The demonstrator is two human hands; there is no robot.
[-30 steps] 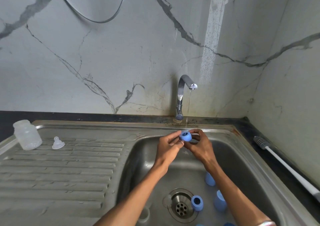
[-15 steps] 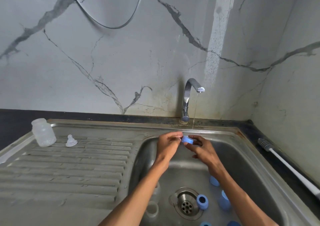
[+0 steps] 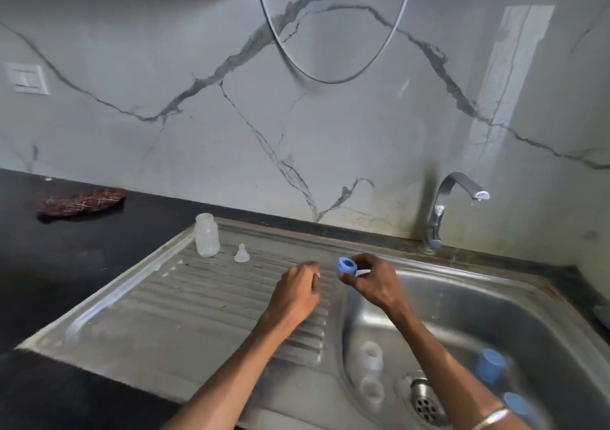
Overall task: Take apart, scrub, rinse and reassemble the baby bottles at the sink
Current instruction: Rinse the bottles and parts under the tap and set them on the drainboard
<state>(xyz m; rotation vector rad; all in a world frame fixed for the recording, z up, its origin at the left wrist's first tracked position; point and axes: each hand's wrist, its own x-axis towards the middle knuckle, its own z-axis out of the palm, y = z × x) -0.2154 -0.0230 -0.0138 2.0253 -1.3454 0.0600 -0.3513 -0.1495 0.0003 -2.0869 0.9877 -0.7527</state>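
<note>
My right hand holds a blue bottle ring above the edge between the drainboard and the sink bowl. My left hand hovers beside it over the drainboard, fingers loosely curled, holding nothing I can see. A clear bottle body stands upright at the drainboard's far end, with a clear teat next to it. In the sink bowl lie two clear bottle bodies and blue caps, blurred by motion.
The tap stands behind the bowl, only dripping. The drain is at the bowl's bottom. A dark red cloth lies on the black counter at the far left. A marble wall rises behind.
The view has swung left. Both hands moved from under the tap toward the drainboard. My left hand let go of the blue ring, which my right hand holds alone. The water stream has stopped.
</note>
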